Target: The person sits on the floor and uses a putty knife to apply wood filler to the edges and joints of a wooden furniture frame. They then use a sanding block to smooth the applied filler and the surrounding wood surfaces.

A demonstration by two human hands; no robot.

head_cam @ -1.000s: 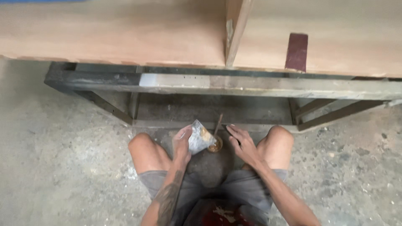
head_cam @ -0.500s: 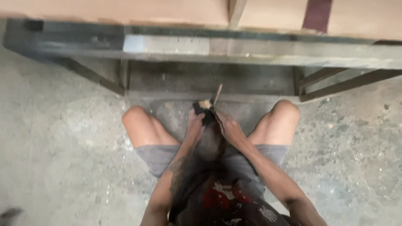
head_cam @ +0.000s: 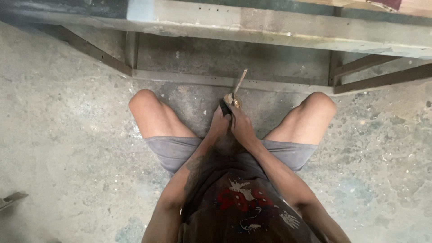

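Note:
I am squatting on a concrete floor, knees apart. Both hands meet low between my knees. My left hand [head_cam: 219, 125] and my right hand [head_cam: 241, 127] press together around a small round container [head_cam: 236, 102] standing on the floor. A thin stick-like tool [head_cam: 239, 83] rises out of the container and leans toward the metal frame. A dark piece [head_cam: 225, 107] shows at my left fingertips. Which hand grips the container or the tool is hidden by the fingers.
A metal table frame [head_cam: 279, 33] with angled braces [head_cam: 378, 74] and a low crossbar [head_cam: 189, 79] stands just ahead of my knees. A grey scrap [head_cam: 11, 199] lies at the far left on the floor.
A second ago my left hand held a crinkled plastic bag and the right hand was spread open; now the bag is out of sight and both hands have closed together at the container. The view tilted downward.

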